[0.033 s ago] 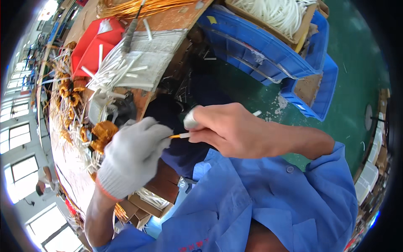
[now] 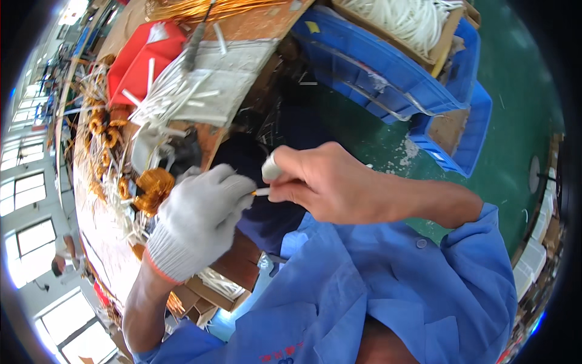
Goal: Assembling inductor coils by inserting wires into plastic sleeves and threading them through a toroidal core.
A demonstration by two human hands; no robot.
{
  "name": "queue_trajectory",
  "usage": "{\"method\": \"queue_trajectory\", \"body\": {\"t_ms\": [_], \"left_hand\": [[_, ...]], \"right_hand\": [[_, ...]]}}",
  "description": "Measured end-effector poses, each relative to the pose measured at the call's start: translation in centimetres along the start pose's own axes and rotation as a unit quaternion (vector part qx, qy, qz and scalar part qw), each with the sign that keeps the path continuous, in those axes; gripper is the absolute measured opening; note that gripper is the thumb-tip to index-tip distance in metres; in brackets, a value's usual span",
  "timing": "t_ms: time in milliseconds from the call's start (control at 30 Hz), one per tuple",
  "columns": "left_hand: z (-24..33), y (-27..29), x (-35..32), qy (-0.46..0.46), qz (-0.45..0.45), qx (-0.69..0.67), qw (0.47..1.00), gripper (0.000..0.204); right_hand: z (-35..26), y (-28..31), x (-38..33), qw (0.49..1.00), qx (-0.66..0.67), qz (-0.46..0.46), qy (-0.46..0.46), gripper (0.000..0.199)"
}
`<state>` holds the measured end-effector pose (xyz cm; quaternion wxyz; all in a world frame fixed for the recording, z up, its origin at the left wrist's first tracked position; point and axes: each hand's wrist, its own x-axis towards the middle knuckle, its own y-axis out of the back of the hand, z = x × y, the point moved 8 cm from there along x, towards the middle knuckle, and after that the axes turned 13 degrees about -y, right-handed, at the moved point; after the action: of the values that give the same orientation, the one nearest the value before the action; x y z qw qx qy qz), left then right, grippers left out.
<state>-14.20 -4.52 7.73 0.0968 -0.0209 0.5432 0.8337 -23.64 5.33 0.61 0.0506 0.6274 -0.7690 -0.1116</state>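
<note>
I see the gloved left hand (image 2: 200, 215) and right hand (image 2: 333, 185) nearly meeting, fingers (image 2: 286, 193) pinched, left forearm (image 2: 145, 303) reaching forward, right forearm (image 2: 424, 198) in from the side.

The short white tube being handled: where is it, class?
In the head view, just left of centre, the short white tube is between the gloved left hand and the right hand.

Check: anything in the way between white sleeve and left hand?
Nothing visible blocks it: the right hand pinches the white sleeve, and only a short bit of orange-gold wire shows before the gloved left hand.
</note>
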Motion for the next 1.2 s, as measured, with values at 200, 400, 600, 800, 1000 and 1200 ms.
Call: {"method": "queue_trajectory", "body": {"t_ms": [200,400,600,800,1000,1200], "left_hand": [[-2.8,8.1,-4.8,0.049,0.158,0.283,0.945,0.035],[-10.8,6.5,-10.2,0.344,0.175,0.075,0.919,0.043],[-12.3,5.3,-9.6,0.314,0.232,0.079,0.917,0.037],[-13.1,5.0,-10.5,0.308,0.239,0.08,0.918,0.04],[-8.8,4.4,-10.6,0.214,0.228,0.009,0.95,0.049],[-8.8,4.1,-10.2,0.183,0.241,0.102,0.948,0.05]], "right_hand": [[1.1,-1.9,0.7,0.951,0.221,-0.155,-0.151,0.033],[2.4,-4.3,-4.1,0.904,0.115,-0.269,-0.311,0.026],[-1.1,-8.8,0.8,0.971,0.12,-0.144,-0.149,0.022],[-3.3,-9.7,7.8,0.999,0.041,0.023,0.015,0.028],[-6.3,-6.6,9.1,0.945,-0.246,0.131,0.172,0.014],[-7.5,-6.9,8.6,0.882,-0.35,0.204,0.241,0.011]]}}
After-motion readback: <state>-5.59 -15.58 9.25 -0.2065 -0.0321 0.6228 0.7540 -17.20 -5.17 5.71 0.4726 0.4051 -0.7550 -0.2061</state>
